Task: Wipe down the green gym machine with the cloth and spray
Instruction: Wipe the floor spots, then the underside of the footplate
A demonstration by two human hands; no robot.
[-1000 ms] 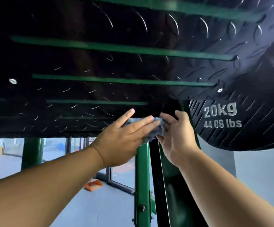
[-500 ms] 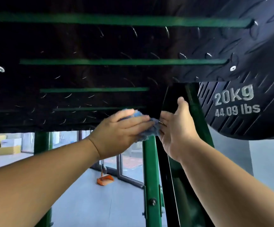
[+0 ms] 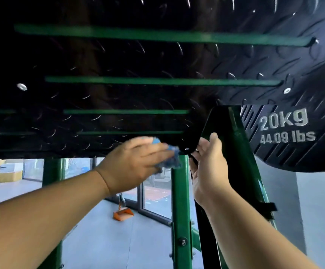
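Gym machine (image 3: pixel 241 152): green-painted frame, seen from below.

Black tread plate (image 3: pixel 157 59) fills upper half of view, w/ green strips (image 3: pixel 157 81) running side to side across it. Two round fixings show on it, one nr left edge, one nr right edge.

Black weight disc (image 3: pixel 293 133), marked 20kg / 44.09 lbs, hangs below plate's right end.

Grey floor (image 3: pixel 99 239) beneath, w/ glazed wall beyond.

Green upright (image 3: pixel 180 210) rises to plate's lower edge, right of centre. Second green post (image 3: pixel 53 171) stands further left.

Left hand (image 3: pixel 130 164): raised to plate's lower edge, right of centre. Fingers straight, laid flat over the blue cloth (image 3: pixel 172 161) and pressing it up at that edge, not curled round it. Hand and cloth motion-blurred.

Right hand (image 3: pixel 208 171): raised just right of cloth, narrow gap btwn them. Thumb straight up along black bracket (image 3: pixel 202 133) at top of sloped green beam. Fingers mostly hidden behind palm, so cannot tell whether it grips bracket or only touches it.

Cloth bunches under left fingertips, in front of upright's top, just left of bracket.

Cardboard boxes (image 3: pixel 0 173) stacked at floor's far left edge, by glazing.

Orange dustpan (image 3: pixel 122 213) on floor, nr glazing, left of upright.
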